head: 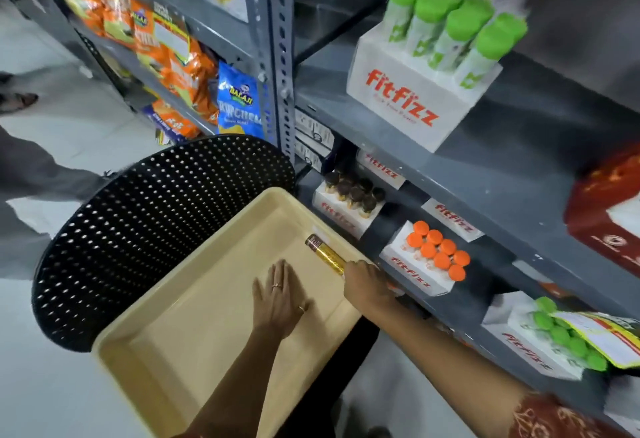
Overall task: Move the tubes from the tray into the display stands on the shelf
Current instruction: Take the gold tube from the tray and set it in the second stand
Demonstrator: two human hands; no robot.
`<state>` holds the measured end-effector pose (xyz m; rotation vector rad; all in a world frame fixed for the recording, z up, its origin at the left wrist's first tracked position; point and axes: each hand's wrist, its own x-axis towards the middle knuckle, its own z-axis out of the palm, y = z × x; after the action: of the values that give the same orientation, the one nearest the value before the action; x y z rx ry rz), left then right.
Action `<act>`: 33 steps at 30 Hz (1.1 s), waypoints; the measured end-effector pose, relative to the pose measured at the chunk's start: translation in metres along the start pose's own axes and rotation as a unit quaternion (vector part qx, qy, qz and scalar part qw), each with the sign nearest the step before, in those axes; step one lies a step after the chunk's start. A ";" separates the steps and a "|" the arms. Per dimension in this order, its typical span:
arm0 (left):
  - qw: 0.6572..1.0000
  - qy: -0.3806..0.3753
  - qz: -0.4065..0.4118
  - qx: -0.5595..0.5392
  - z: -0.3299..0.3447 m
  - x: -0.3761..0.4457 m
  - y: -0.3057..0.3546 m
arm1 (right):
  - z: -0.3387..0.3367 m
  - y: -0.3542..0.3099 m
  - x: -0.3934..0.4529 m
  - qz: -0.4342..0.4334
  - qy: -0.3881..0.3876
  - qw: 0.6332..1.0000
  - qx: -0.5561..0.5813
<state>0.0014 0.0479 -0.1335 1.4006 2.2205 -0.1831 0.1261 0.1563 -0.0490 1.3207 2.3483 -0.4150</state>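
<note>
Single head-worn view, wide-angle, looked forward and steeply down from standing height. Faced a tray (145, 351) close below, at arm's reach, with a shelf (519, 174) running along the right side, nearest at the lower right. Tilted frame; edges bent by the lens. Floor (52, 385) filled the left.

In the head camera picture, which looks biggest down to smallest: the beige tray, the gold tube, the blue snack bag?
1. Beige tray, largest by far.
2. Blue snack bag.
3. Gold tube, smallest, partly hidden in the right hand.
The bag is farther away.
</note>
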 end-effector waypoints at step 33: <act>0.975 0.135 0.176 -0.018 -0.096 -0.014 0.091 | -0.163 0.113 -0.076 0.014 0.106 0.976 0.191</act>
<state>0.0533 0.1145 -0.0308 1.8610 2.1212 0.1796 0.2250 0.2303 0.1232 1.6393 2.5052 -0.7846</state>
